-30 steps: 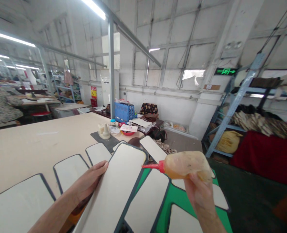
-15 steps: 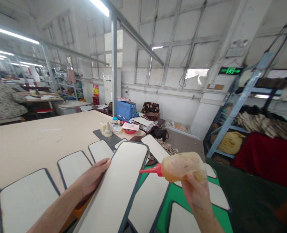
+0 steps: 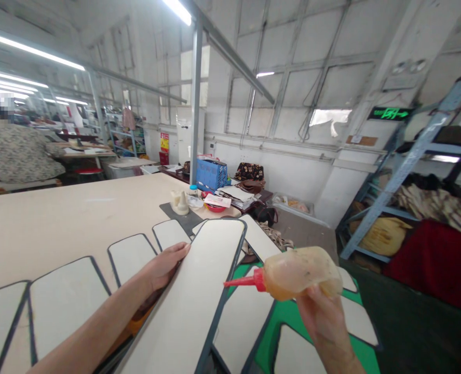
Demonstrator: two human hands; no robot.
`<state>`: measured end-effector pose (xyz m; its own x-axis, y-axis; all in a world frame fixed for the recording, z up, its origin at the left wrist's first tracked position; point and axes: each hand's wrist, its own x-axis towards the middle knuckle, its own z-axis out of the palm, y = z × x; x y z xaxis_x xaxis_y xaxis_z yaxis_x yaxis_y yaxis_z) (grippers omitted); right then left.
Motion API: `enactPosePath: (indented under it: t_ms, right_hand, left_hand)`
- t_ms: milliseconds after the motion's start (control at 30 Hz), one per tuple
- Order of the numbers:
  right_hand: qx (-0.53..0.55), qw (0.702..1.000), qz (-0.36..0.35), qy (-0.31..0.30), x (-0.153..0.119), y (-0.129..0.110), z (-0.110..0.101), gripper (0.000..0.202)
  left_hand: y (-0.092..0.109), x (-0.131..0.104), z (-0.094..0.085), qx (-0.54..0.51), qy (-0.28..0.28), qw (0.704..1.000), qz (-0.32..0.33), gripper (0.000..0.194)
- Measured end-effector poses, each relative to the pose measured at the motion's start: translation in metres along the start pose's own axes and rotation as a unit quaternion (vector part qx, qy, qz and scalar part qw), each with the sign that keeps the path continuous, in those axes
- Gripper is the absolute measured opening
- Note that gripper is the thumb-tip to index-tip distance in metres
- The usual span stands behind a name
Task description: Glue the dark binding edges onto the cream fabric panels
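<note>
My left hand [image 3: 172,262] is closed on the left edge of a long white panel [image 3: 199,280] with a dark border and rounded corners, tilted up in front of me. My right hand [image 3: 322,311] grips a translucent squeeze bottle [image 3: 302,270] lying sideways, with amber liquid inside. Its red nozzle [image 3: 242,281] points left, and the tip is at the panel's dark right edge; whether it touches I cannot tell. Behind the held panel, another bordered panel [image 3: 246,317] lies over a green surface [image 3: 285,314].
Several similar panels [image 3: 65,296] lie along the pale table [image 3: 78,208]. On a dark mat [image 3: 172,214] stands a cream-coloured container [image 3: 179,203]. Farther back are a blue crate [image 3: 212,174] and papers [image 3: 236,194]. Blue shelving [image 3: 402,166] stands right; a person [image 3: 20,153] sits far left.
The view has turned slightly left, so the surroundings sit farther right. The nozzle tip is slightly lower along the panel's right edge. Both hands keep their holds.
</note>
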<state>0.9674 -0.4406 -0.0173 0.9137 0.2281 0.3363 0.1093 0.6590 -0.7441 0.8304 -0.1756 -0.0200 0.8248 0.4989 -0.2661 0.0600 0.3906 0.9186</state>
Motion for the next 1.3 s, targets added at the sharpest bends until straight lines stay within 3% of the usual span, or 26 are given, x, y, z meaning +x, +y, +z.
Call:
enactPosePath:
  t_ms: [267,800,1300]
  right_hand:
    - [0.034,0.999,0.029,0.014,-0.005,-0.003,0.000,0.056]
    - [0.032,0.999,0.030,-0.024,-0.014,0.002,-0.011,0.053]
    - [0.049,0.996,0.071,0.018,-0.026,0.009,-0.024,0.064]
  left_hand:
    - [0.005,0.008,0.003,0.010,0.005,1.000,-0.001,0.012]
    - [0.016,0.033,0.006,0.022,0.007,1.000,-0.004,0.017]
    - [0.030,0.051,-0.001,-0.003,0.008,1.000,-0.024,0.015]
